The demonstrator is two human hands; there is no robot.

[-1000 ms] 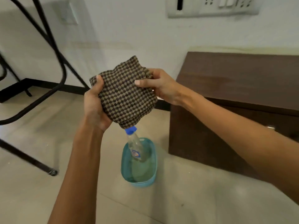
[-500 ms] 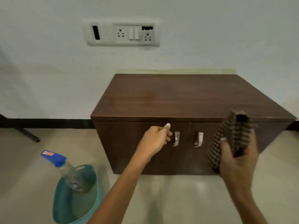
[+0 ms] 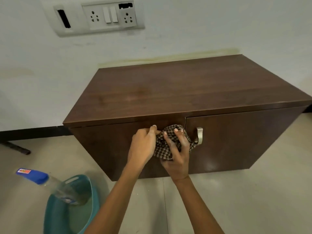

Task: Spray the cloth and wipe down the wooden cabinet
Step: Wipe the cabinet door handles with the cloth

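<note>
The checked cloth (image 3: 161,146) is sitting bunched against the wooden cabinet (image 3: 168,92) front, just under the top edge, with the metal handle (image 3: 199,135) at its 3 o'clock. The right hand (image 3: 179,157) is clutching the wad in a closed grip. The left hand (image 3: 143,146), at 9 o'clock, is pinching its edge. I'd be flattening it, then wiping along the grain.

One wooden cabinet (image 3: 185,92) — two doors (image 3: 109,146) (image 3: 244,139), one metal handle (image 3: 199,135) showing. One checked cloth (image 3: 164,146). Two hands, left hand (image 3: 143,146) and right hand (image 3: 177,159). One bottle (image 3: 55,188), one teal tub (image 3: 95,198). One wall plate (image 3: 76,31) — two sockets (image 3: 94,16) (image 3: 127,18), two switches (image 3: 106,14) (image 3: 114,14).
</note>
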